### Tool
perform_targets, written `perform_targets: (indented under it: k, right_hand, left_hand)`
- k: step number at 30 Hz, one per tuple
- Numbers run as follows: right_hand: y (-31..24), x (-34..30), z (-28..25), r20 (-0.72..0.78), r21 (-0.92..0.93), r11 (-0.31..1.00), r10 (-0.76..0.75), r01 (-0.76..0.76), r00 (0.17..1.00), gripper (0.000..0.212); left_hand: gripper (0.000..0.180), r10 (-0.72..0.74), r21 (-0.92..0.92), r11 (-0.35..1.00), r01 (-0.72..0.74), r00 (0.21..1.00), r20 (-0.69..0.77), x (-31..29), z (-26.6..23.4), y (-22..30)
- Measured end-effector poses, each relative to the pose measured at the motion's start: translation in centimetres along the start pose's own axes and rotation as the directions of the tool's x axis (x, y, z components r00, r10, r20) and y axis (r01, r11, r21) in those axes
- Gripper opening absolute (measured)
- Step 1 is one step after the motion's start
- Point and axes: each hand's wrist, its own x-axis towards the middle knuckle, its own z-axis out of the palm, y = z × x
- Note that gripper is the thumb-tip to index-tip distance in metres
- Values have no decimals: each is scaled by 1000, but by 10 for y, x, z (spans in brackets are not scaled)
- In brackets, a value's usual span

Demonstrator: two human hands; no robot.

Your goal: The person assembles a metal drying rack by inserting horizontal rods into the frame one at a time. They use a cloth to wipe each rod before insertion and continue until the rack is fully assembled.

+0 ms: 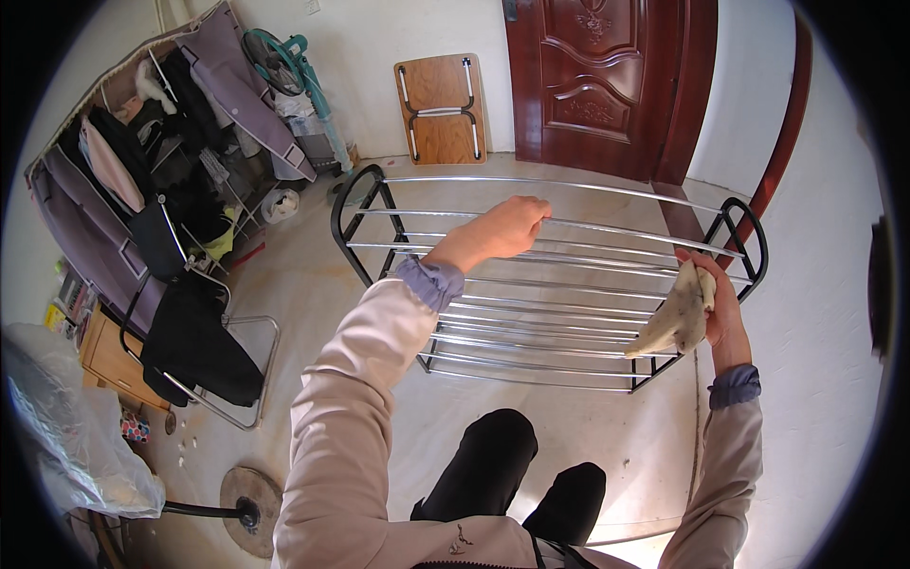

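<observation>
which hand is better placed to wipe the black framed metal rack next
Probably the right hand: it holds a stained cream cloth at the right end of the black-framed metal rack. The left hand shows no cloth and appears curled around an upper silver bar, seemingly better for steadying.

Carved red-brown door; white wall; pale floor; black chair

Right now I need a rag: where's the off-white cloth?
In the head view's right half, the cloth is in the right hand, by the right end of the black-framed metal rack.
</observation>
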Motion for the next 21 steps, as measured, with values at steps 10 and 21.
perform_targets:
  k: [10, 21]
  right_hand:
    - [-1, -1, -1, -10, 18, 1000, -4, 4, 1000, 39]
    - [47, -87, -57, 127, -75, 922, -368, 379, 921, 49]
  left_hand:
    - [22, -74, -41, 996, 77, 995, 61, -2, 0, 5]
    - [32, -88, -297, 953, 60, 993, -82, -21, -4, 23]
